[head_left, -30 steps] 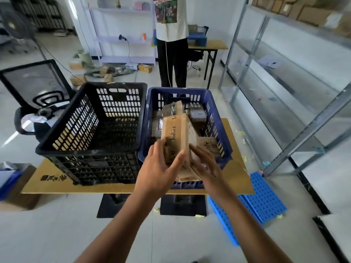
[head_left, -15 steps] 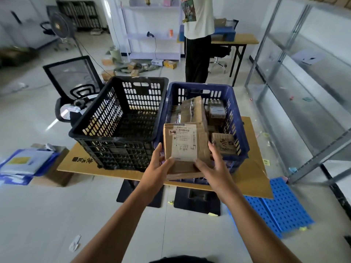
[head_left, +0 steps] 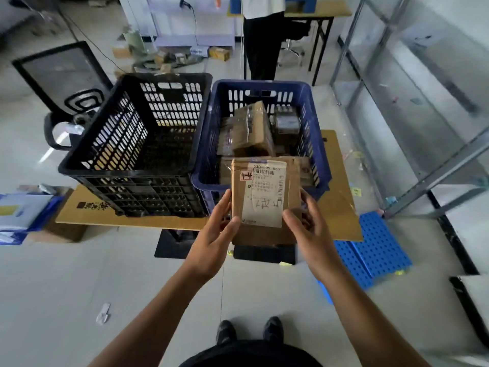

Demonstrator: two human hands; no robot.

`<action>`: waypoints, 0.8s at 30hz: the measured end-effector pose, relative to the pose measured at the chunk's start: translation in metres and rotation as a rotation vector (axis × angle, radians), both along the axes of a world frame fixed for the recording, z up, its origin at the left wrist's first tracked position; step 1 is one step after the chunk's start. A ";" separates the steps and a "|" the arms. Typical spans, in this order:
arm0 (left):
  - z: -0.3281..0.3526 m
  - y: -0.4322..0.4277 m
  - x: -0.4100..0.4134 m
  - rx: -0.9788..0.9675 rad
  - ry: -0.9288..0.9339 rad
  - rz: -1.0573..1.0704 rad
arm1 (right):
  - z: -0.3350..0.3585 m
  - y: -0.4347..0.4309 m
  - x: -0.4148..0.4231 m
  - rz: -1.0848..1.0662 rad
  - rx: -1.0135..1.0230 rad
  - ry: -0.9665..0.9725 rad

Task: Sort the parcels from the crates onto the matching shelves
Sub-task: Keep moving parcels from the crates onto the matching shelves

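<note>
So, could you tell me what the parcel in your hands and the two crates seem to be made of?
Parcel: brown cardboard, matt, creased at the edges, with a white paper label stuck on. Black crate and blue crate: probably moulded plastic, faintly glossy, judging by the uniform colour and slotted lattice walls.

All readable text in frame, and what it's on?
"530 05 063": top line of the white shipping label on the brown cardboard parcel.
Perhaps "1-4", unsure: handwritten on the red-framed sticker at the label's corner.
The label's small print, barcode digits and handwritten scrawl: too small or blurred to read.
The black print on the flat brown cardboard sheet: blurred, unreadable.
</note>
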State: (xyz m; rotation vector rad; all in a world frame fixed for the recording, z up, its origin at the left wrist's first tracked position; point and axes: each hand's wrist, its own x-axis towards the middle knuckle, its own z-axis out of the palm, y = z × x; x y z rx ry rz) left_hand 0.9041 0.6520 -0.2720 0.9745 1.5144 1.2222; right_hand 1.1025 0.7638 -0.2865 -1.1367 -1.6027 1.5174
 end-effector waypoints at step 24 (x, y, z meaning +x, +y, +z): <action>-0.124 -0.034 0.115 -0.041 1.009 -1.080 | -0.069 -0.317 0.123 -1.078 -0.242 -0.127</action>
